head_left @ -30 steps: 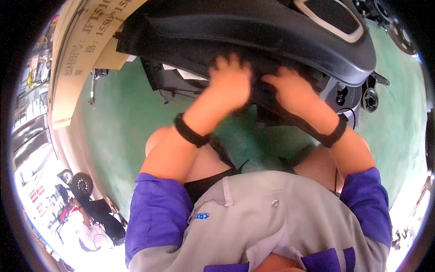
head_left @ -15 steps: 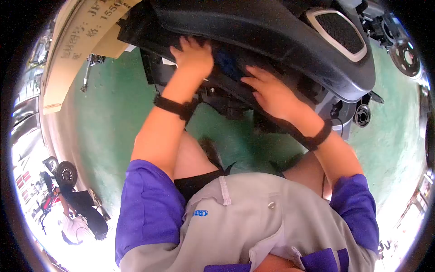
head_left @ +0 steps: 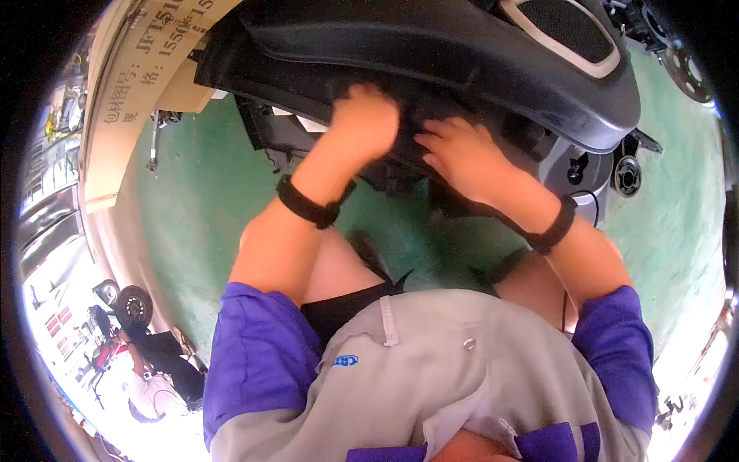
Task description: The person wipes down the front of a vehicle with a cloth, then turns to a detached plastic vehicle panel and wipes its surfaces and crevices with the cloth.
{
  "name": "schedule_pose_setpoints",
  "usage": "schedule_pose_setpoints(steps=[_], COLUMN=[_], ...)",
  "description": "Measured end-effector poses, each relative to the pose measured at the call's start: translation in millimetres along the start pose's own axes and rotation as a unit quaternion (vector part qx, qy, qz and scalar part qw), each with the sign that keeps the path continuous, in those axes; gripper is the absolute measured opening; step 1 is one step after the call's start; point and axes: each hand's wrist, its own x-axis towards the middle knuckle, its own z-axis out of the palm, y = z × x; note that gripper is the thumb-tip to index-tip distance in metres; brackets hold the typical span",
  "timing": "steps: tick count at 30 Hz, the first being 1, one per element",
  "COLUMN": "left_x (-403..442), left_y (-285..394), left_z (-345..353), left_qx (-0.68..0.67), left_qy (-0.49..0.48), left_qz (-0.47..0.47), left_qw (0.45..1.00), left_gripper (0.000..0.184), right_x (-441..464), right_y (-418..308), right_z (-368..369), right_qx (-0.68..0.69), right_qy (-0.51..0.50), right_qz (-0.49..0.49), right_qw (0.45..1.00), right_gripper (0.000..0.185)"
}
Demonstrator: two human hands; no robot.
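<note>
A large black body panel [head_left: 369, 46] with a mesh grille [head_left: 566, 29] in a pale frame spans the top of the view. My left hand [head_left: 366, 119] is over the dark recess below the panel's raised part, its fingers bent and blurred, so what they may hold cannot be made out. To its right, my right hand [head_left: 466, 158] rests on the dark lower part with its fingers spread and nothing in them. Black bands circle both wrists. A white piece [head_left: 296, 121] shows beside the lower edge, left of my left hand.
A cardboard box [head_left: 127, 108] with printed characters stands at the left. Wheels [head_left: 627, 175] and metal parts lie on the green floor [head_left: 670, 231] at the right. Another person [head_left: 154, 393] is at the lower left beside a black wheel [head_left: 134, 306].
My left hand has shifted right, toward my right hand, and its spread fingers have bent. My right hand stays spread, slightly further right in view. The camera view has also shifted.
</note>
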Motion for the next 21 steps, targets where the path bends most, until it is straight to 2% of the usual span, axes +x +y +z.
schedule_pose_setpoints(steps=[1,3,5,8,11,12,15,17,18,21], left_x=[-2.9,-2.3,5.7,12.4,12.5,18.5,23.8,29.6,34.0,38.2], left_y=[9.6,17.7,18.3,17.5,14.6,8.9,-6.3,-26.3,-34.7,-39.9], left_z=[-2.6,9.1,21.7,21.2,23.1,21.3,10.3,27.8,36.6,34.1], left_qx=[-0.016,-0.097,-0.179,-0.213,-0.098,-0.11,-0.005,-0.016,-0.005,-0.023], left_qy=[-0.006,0.063,0.144,0.145,0.176,0.147,0.025,0.093,0.119,0.036], left_qz=[0.041,0.139,0.224,0.239,0.139,0.11,-0.045,-0.124,-0.14,-0.078], left_qw=[0.999,0.983,0.947,0.936,0.97,0.977,0.999,0.988,0.983,0.996], left_gripper=[0.033,0.044,0.046,0.047,0.045,0.044,0.046,0.044,0.041,0.038], right_x=[-5.2,-15.4,-23.6,-27.5,-21.9,-16.7,-2.6,5.8,10.3,11.1], right_y=[-1.3,-0.4,-1.2,-1.4,-1.5,1.6,11.2,17.5,19.7,19.8], right_z=[-2.1,-7.0,-9.4,-13.1,-12.9,-9.2,5.6,18.8,21.2,14.1], right_qx=[-0.007,0.018,0.034,0.053,0.089,0.101,0.119,0.085,0.094,0.086], right_qy=[0.007,-0.017,-0.027,-0.01,0.019,0.029,0.051,0.074,0.05,0.016], right_qz=[0.006,0.009,0.012,0.021,0.025,0.018,-0.017,-0.053,-0.054,-0.036], right_qw=[1.0,1.0,0.999,0.998,0.996,0.994,0.991,0.992,0.993,0.996], right_gripper=[0.033,0.034,0.036,0.041,0.044,0.045,0.049,0.05,0.049,0.045])
